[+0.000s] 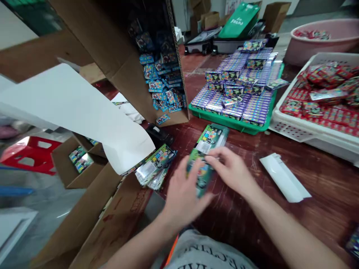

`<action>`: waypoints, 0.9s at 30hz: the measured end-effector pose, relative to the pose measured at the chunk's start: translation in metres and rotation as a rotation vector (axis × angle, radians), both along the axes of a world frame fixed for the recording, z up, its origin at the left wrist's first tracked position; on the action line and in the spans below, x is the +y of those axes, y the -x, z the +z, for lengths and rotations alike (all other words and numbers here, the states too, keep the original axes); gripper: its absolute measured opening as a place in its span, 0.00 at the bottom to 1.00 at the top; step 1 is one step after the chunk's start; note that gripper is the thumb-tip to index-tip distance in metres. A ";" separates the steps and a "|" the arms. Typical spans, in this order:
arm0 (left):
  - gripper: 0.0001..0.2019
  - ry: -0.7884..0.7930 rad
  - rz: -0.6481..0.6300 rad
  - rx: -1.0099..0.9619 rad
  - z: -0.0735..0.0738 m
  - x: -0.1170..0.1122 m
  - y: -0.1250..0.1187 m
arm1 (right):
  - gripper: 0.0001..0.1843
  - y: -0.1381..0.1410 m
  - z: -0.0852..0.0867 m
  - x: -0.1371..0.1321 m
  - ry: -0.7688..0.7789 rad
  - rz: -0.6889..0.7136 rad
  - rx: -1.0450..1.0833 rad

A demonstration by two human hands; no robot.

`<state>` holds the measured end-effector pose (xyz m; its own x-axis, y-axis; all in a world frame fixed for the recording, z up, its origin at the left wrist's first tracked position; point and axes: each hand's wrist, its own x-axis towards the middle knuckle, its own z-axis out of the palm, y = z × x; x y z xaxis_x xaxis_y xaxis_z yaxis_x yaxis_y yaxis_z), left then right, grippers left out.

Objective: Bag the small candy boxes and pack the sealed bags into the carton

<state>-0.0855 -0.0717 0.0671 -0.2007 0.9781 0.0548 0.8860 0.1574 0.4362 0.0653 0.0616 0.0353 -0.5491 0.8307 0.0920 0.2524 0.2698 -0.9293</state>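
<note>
Both my hands meet over a small stack of green printed packets [202, 175] at the near edge of a dark red wooden table [322, 175]. My left hand [183, 194] closes on the stack's near left side. My right hand [230, 170] grips it from the right, fingers curled over the top. More green packets [212, 136] lie just beyond the hands. Another loose pile of packets [155, 164] rests to the left, partly under a white card sheet [84, 112].
A green tray [224, 119] stacked with purple boxes [238, 86] stands behind. A white basket [308, 138] of red packets sits at right, a pink tub [322, 41] beyond. A tipped carton [165, 74] holds blue packets. A white sleeve [283, 177] lies at right. Open cartons [78, 160] and a red stool [30, 153] stand left.
</note>
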 end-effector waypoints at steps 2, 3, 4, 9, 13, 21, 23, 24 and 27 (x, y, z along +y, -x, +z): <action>0.40 -0.029 0.124 0.206 -0.006 -0.003 0.049 | 0.21 0.040 -0.005 0.001 -0.119 0.069 -0.087; 0.39 -0.006 0.168 0.287 -0.010 -0.003 0.074 | 0.27 0.051 -0.011 0.001 -0.225 0.072 -0.177; 0.38 0.031 0.189 0.349 -0.015 -0.002 0.095 | 0.33 0.057 -0.020 0.001 -0.339 0.065 -0.275; 0.29 -0.114 0.134 0.302 -0.032 0.007 0.115 | 0.18 0.028 -0.062 -0.007 -0.622 0.074 -0.496; 0.22 -0.108 0.077 -0.463 -0.029 0.034 0.059 | 0.16 -0.012 -0.055 -0.026 -0.618 0.028 -0.426; 0.21 0.427 0.051 -1.510 -0.029 0.086 -0.016 | 0.24 -0.092 0.008 -0.069 -0.649 0.251 -0.279; 0.19 0.340 -0.115 -1.346 -0.027 0.082 -0.033 | 0.32 -0.102 0.013 -0.061 -0.561 0.102 -0.342; 0.18 0.316 -0.221 -1.269 -0.026 0.080 -0.041 | 0.33 -0.105 0.014 -0.054 -0.531 -0.015 -0.360; 0.16 0.349 -0.508 -1.124 -0.020 0.073 -0.059 | 0.24 -0.108 0.015 -0.030 -0.467 -0.244 -0.376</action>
